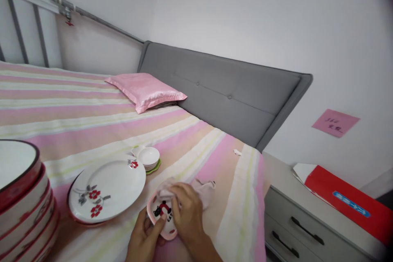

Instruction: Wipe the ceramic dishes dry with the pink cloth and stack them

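Note:
A small pink-rimmed dish (168, 227) with a black cat picture and lettering is in my left hand (146, 231), thumb on its face and fingers at its edge. My right hand (187, 213) is closed on a pale pink cloth (205, 192) and presses it against the dish's upper side. Part of the cloth hangs out to the right. To the left lies an oval white plate (113, 186) with red flowers, seemingly on top of another. Behind it are small white bowls (149, 156) on a green leaf-shaped piece.
A tall stack of red-rimmed bowls (24, 208) stands at the left edge on the striped bedspread (101, 120). A pink pillow (150, 90) rests by the grey headboard (221, 86). At right, a red box (344, 200) lies on a drawer cabinet (285, 200).

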Demonstrator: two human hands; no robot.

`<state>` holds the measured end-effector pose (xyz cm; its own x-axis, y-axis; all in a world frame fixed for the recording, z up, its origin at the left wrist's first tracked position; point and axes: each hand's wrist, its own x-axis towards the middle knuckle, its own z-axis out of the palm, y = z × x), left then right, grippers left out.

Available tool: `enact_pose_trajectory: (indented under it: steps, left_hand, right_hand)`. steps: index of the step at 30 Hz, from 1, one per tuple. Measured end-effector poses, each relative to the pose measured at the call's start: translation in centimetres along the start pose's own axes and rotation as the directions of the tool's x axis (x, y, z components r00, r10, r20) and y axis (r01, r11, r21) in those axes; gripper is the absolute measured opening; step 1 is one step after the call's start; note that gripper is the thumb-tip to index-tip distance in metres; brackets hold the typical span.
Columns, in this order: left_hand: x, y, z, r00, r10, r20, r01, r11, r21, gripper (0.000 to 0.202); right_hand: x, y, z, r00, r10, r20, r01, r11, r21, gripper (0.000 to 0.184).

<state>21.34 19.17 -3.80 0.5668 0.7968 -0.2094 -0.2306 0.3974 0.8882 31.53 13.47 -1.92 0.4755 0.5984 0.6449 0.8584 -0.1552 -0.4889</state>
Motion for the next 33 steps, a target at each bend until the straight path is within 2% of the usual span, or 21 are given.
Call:
enact_pose_trajectory:
  steps: [4,7,9,10,12,14,17,21,26,29,31,33]
  left_hand:
    - [0.4,-0.9,-0.3,0.996,0.084,0.023,-0.085,0.996,0.025,0.054]
    - [0.7,-1.2,-0.7,0.991,0.129,0.039,-0.133,0.982,0.136,0.053]
    - [0.8,-1.2,-0.9,0.986,0.142,0.086,-0.157,0.966,0.206,0.053]
    - [0.8,-1.1,-1.0,0.984,0.121,0.128,-0.148,0.962,0.228,0.055]
    - [0.8,-1.0,-1.0,0.987,0.069,0.147,-0.11,0.948,0.299,0.059]
    - [0.6,-0.8,-0.8,0.988,0.063,0.138,-0.105,0.941,0.323,0.058]
    - [0.3,-0.7,-0.4,0.99,0.068,0.124,-0.103,0.947,0.303,0.057]
    - [0.0,-0.5,-0.2,0.987,0.049,0.154,-0.095,0.948,0.304,0.058]
    - [-0.2,-0.3,0.0,0.982,0.068,0.177,-0.12,0.944,0.306,0.058]
    - [-0.5,0.2,0.4,0.986,0.036,0.163,-0.079,0.961,0.266,0.059]
    - [-0.8,0.7,0.8,0.991,-0.002,0.135,-0.029,0.974,0.224,0.058]
    - [-0.9,1.0,1.0,0.994,-0.036,0.105,0.013,0.978,0.209,0.056]
  right_hand:
    - [-0.9,0.6,1.2,0.996,0.017,0.092,-0.016,1.0,-0.012,0.033]
    - [-1.0,0.9,0.9,0.994,-0.005,0.113,0.006,1.0,-0.005,0.032]
    - [-1.0,0.7,0.5,0.989,0.022,0.144,-0.018,0.999,-0.032,0.031]
    - [-0.9,0.6,0.3,0.983,0.054,0.177,-0.043,0.997,-0.065,0.032]
    - [-0.8,0.3,0.0,0.956,0.15,0.251,-0.114,0.982,-0.153,0.034]
    - [-0.7,0.1,-0.1,0.913,0.264,0.311,-0.196,0.953,-0.232,0.032]
    - [-0.5,-0.1,-0.3,0.865,0.381,0.325,-0.289,0.91,-0.297,0.028]
    - [-0.5,-0.1,-1.1,0.844,0.415,0.341,-0.332,0.902,-0.276,0.02]
    - [-0.9,0.4,-2.0,0.851,0.335,0.406,-0.322,0.941,-0.101,0.011]
    - [-1.4,0.8,-2.0,0.894,0.31,0.323,-0.336,0.941,0.026,0.015]
    - [-1.6,1.2,-1.7,0.922,0.35,0.166,-0.365,0.928,0.073,0.023]
    - [-1.7,1.5,-1.4,0.916,0.4,-0.028,-0.396,0.913,0.093,0.03]
